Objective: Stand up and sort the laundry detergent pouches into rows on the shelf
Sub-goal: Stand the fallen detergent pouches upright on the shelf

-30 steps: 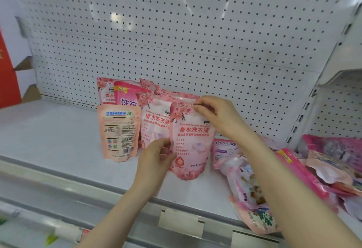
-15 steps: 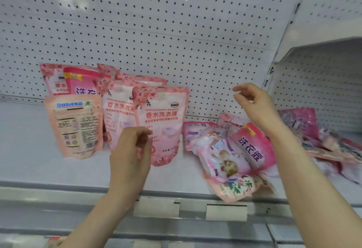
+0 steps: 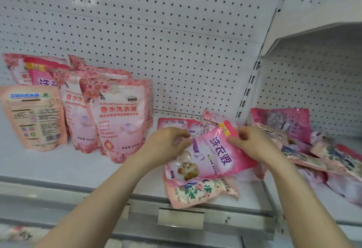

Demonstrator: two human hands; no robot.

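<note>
Both hands have left the standing row: the left hand (image 3: 166,145) and right hand (image 3: 252,145) now pinch the top edge of a glossy, crinkled pink pouch (image 3: 219,155), tilted atop the flat heap at the shelf's (image 3: 58,169) front edge. Upright floral pouches (image 3: 119,120) stand toward its left end.

White shelf (image 3: 58,167): a rose-print pouch (image 3: 119,122) stands upright, with more upright pouches (image 3: 76,106) behind and left of it and a peach pouch (image 3: 32,118) leftmost. Right of it pouches lie flat in a heap (image 3: 284,122), a floral pouch (image 3: 197,191) at the front edge
</note>
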